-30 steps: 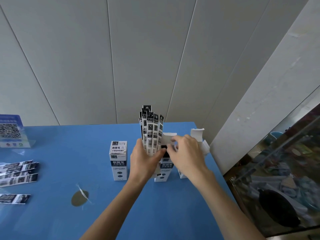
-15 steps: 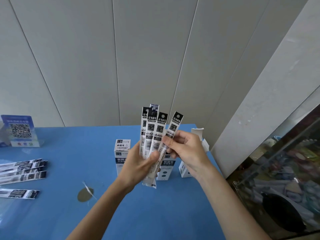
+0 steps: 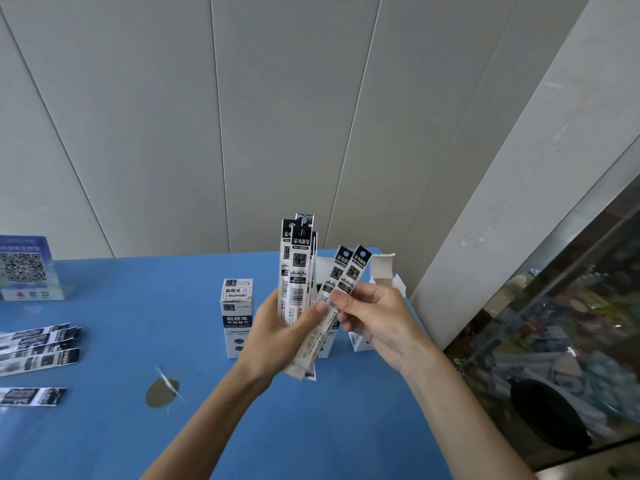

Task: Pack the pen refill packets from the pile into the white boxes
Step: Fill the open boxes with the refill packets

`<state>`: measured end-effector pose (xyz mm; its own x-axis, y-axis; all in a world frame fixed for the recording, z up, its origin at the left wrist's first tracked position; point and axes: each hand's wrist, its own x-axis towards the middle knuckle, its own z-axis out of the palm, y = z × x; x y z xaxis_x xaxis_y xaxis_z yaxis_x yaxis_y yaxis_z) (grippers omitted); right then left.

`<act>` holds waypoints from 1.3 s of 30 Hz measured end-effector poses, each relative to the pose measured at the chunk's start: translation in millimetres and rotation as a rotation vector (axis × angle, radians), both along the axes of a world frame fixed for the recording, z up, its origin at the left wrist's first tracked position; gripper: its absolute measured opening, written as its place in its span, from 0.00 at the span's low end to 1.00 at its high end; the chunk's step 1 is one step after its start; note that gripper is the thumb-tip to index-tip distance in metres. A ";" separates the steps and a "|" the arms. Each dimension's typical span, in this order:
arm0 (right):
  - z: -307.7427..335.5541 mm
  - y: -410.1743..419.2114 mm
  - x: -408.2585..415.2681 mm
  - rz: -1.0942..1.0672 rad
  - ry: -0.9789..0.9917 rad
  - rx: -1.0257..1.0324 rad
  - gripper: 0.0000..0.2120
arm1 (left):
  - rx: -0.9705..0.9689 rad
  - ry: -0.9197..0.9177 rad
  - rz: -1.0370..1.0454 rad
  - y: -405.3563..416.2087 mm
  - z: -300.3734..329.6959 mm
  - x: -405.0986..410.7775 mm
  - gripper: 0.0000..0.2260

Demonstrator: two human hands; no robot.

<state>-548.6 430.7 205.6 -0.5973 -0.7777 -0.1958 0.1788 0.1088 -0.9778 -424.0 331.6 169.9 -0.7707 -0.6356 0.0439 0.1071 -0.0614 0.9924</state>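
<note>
Refill packets (image 3: 38, 351) not yet packed lie flat in a loose pile at the left edge of the blue table (image 3: 121, 427), well apart from the hands. Further right stands a closed white box (image 3: 237, 318), upright. Just beside it, the left hand (image 3: 277, 336) is curled round an upright bundle of packets (image 3: 296, 271), thumb pressed across their fronts. The right hand (image 3: 375, 322) pinches two packets (image 3: 343, 282) between thumb and fingers, tilted away from the bundle but crossing it low down. Behind the hands an open white box (image 3: 381, 271) shows its raised flap; another seems hidden between them. The likely trouble is the slick sleeves: if the two are drawn off while the left grip is slack, neighbours may slide out and drop. Fed in at a slant, their ends may catch the flap or tip the light box.
</note>
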 end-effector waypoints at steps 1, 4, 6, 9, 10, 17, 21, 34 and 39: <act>-0.2 0.4 0.2 0.001 -0.023 0.022 0.02 | 0.009 0.009 -0.001 0.1 -0.7 -0.2 0.05; -0.4 3.4 -0.2 0.008 -0.064 0.082 0.03 | 0.003 0.022 -0.003 0.0 -3.7 -0.7 0.08; -1.0 5.8 -0.3 0.016 -0.049 0.112 0.05 | -0.005 0.023 -0.014 0.5 -6.1 -1.0 0.09; 1.0 7.0 -2.2 -0.061 0.040 0.102 0.05 | 0.015 0.013 0.018 -1.6 -8.3 -2.6 0.08; 3.7 7.4 -5.4 -0.134 0.074 0.076 0.05 | 0.035 0.011 0.055 -4.7 -8.2 -3.7 0.09; 40.4 20.2 -42.1 -0.566 0.415 -0.133 0.06 | 0.018 -0.062 0.228 -31.7 -4.6 -14.9 0.12; 46.6 19.3 -47.4 -0.587 0.626 -0.133 0.04 | -0.071 -0.165 0.224 -32.9 -11.2 -26.9 0.12; 18.9 -18.4 -35.1 -0.493 0.969 0.065 0.08 | -0.144 -0.347 0.303 -26.9 -26.7 -50.1 0.10; 7.2 -28.9 -36.8 -0.436 1.017 0.088 0.12 | -0.194 -0.361 0.317 -25.2 -30.6 -52.4 0.07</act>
